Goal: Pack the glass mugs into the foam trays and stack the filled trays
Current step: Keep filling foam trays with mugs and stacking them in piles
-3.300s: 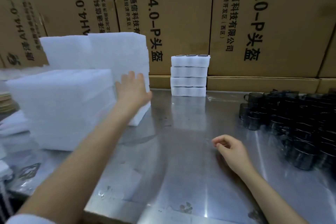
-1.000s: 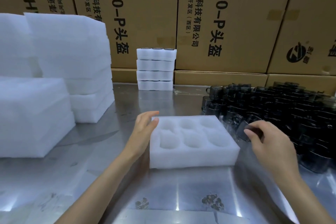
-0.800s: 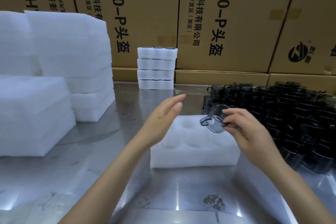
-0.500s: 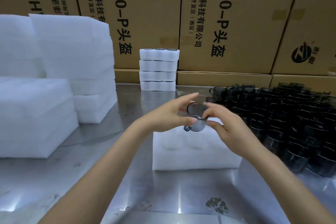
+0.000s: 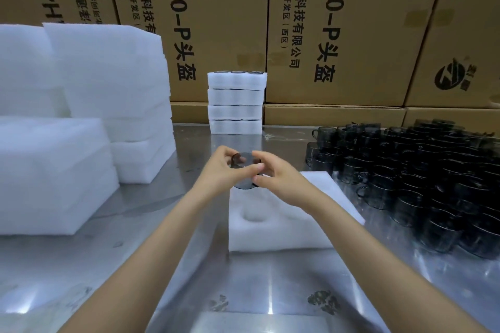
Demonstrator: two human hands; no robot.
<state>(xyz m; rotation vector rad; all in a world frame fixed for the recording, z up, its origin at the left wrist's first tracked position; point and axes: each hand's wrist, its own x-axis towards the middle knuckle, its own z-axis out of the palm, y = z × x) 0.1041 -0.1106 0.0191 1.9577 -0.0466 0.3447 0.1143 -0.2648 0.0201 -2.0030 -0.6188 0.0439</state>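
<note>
A white foam tray (image 5: pixel 273 235) with round pockets lies on the steel table in front of me. Above its far left part both hands hold one smoky glass mug (image 5: pixel 242 167). My left hand (image 5: pixel 224 173) grips it from the left, and my right hand (image 5: pixel 273 176) pinches it from the right. The hands hide most of the mug and the tray's far pockets. A crowd of dark glass mugs (image 5: pixel 422 176) stands on the right side of the table. A stack of filled foam trays (image 5: pixel 236 103) sits at the back centre.
Tall piles of spare foam trays (image 5: pixel 108 94) fill the left of the steel table (image 5: pixel 189 292), with a lower pile (image 5: pixel 51 173) nearer me. Cardboard boxes (image 5: pixel 324 21) wall off the back.
The right hand picked a mug from the crowd on the right and brought it over the tray. The left hand left the tray's edge and now holds the mug too.
</note>
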